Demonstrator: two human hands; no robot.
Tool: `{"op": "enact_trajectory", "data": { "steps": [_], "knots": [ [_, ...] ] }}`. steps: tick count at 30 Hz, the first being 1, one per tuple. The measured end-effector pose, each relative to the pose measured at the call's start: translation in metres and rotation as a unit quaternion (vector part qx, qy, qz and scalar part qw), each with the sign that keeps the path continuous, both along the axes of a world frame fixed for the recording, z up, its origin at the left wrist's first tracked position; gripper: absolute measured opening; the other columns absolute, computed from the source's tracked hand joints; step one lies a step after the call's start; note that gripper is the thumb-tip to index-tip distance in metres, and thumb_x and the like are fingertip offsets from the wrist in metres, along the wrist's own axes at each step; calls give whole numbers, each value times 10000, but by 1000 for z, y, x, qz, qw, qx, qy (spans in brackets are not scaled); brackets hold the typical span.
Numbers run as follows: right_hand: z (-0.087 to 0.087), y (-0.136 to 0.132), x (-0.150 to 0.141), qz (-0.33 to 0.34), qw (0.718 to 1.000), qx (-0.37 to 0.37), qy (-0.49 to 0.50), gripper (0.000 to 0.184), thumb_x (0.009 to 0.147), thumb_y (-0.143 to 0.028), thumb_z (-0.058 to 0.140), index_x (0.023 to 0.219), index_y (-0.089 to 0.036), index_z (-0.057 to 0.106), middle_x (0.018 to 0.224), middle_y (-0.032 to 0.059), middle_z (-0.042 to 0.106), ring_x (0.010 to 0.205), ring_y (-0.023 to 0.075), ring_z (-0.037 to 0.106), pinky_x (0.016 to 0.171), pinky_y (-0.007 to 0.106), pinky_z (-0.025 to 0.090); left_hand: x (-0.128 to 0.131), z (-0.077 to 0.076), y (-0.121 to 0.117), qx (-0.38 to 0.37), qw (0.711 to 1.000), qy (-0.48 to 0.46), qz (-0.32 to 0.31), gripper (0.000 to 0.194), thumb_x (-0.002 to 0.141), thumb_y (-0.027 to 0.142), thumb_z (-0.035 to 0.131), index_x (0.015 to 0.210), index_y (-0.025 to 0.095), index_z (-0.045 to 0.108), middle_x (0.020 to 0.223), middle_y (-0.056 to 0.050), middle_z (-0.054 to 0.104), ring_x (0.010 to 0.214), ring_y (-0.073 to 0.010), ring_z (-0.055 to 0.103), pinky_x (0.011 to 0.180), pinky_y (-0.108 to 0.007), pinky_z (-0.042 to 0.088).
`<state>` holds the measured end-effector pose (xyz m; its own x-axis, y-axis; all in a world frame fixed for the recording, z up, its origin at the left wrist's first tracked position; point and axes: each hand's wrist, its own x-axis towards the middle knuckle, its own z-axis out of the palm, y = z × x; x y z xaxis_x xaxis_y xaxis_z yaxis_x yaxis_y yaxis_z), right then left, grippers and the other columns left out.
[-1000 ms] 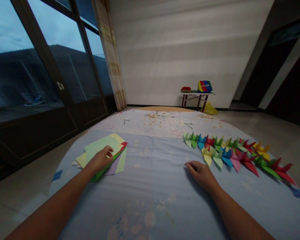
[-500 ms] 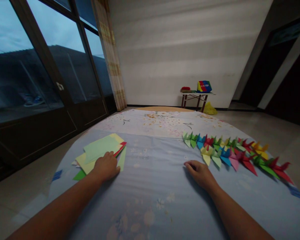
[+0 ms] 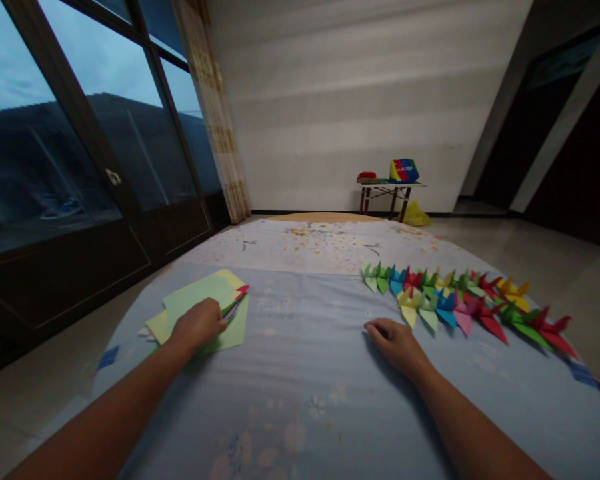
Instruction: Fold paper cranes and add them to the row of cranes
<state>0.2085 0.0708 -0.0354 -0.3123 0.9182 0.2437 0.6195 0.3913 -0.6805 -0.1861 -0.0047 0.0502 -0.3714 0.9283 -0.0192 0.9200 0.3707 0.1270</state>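
A round table under a pale blue flowered cloth (image 3: 300, 373) fills the view. My left hand (image 3: 197, 325) rests on a fanned stack of coloured paper sheets (image 3: 203, 297) at the left, fingers curled over the sheets' edges. My right hand (image 3: 397, 345) lies on the cloth near the middle with its fingers curled loosely, holding nothing that I can see. Just right of it run two rows of folded paper cranes (image 3: 460, 303) in green, blue, red, yellow and pink.
Glass sliding doors (image 3: 80, 167) stand at the left with a curtain (image 3: 215, 113) beside them. A small table (image 3: 387, 193) with a colourful box stands at the far wall, a yellow bag (image 3: 416, 215) by its leg. Scraps of blue paper (image 3: 107, 357) lie at the cloth's edges.
My left hand slid over the paper stack, first toward me, then back onto the sheets, shifting them. My right hand has stayed in place. The camera tilted slightly.
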Motion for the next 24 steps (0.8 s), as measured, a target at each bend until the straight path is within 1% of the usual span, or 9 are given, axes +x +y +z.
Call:
{"op": "enact_trajectory", "data": {
  "steps": [5, 9, 12, 15, 18, 20, 22, 24],
  "knots": [
    [1, 0, 0, 5, 1000, -1, -1, 362, 798, -409, 405, 827, -173, 678, 812, 70, 684, 772, 210, 607, 726, 299, 440, -8, 7, 1, -21, 1000, -8, 2, 157, 635, 288, 517, 530, 180, 563, 579, -37, 592, 559, -181, 569, 507, -244, 328],
    [-1, 1, 1, 7, 1000, 1, 2, 359, 793, -409, 411, 833, -173, 680, 834, 71, 684, 792, 210, 610, 734, 295, 438, -9, 8, 2, -23, 1000, -12, 4, 227, 644, 318, 489, 460, 187, 515, 489, -17, 524, 531, -181, 537, 485, -249, 290],
    [-2, 1, 1, 9, 1000, -3, 4, 362, 792, -409, 412, 844, -171, 680, 834, 73, 686, 791, 212, 611, 739, 296, 438, -7, 9, 0, -16, 1000, -18, 2, 239, 648, 310, 480, 445, 187, 506, 460, -6, 500, 508, -169, 519, 477, -245, 271],
    [-1, 1, 1, 3, 1000, -7, 2, 357, 791, -404, 416, 844, -172, 681, 838, 73, 687, 793, 214, 608, 738, 300, 439, -3, 12, -2, 7, 1000, -21, -11, 223, 660, 306, 484, 475, 187, 517, 494, -4, 520, 528, -164, 518, 491, -241, 268],
    [0, 0, 0, 5, 1000, -7, -1, 350, 793, -404, 419, 843, -177, 680, 846, 73, 688, 801, 215, 608, 739, 300, 439, 1, 19, -2, 35, 998, -25, -35, 198, 673, 312, 491, 522, 190, 529, 623, -11, 572, 599, -163, 531, 527, -237, 284],
    [1, 0, 0, 8, 1000, -5, -4, 354, 797, -410, 413, 838, -178, 678, 848, 73, 686, 803, 216, 609, 741, 301, 437, 4, 23, 0, 44, 997, -31, -46, 190, 682, 312, 488, 542, 191, 531, 672, -14, 579, 628, -165, 533, 547, -237, 294],
    [1, 0, 0, 7, 1000, -3, -5, 361, 801, -416, 406, 836, -176, 674, 848, 74, 684, 803, 217, 608, 739, 303, 436, 5, 25, 3, 45, 997, -41, -50, 188, 695, 311, 471, 564, 193, 535, 663, -15, 572, 640, -173, 531, 559, -240, 304],
    [0, 1, 0, 5, 1000, -3, -5, 365, 801, -421, 403, 835, -176, 672, 849, 75, 682, 804, 218, 606, 742, 307, 436, 5, 23, 5, 43, 996, -52, -51, 190, 707, 306, 452, 574, 193, 528, 640, -15, 560, 652, -180, 533, 567, -241, 317]
  ]
}}
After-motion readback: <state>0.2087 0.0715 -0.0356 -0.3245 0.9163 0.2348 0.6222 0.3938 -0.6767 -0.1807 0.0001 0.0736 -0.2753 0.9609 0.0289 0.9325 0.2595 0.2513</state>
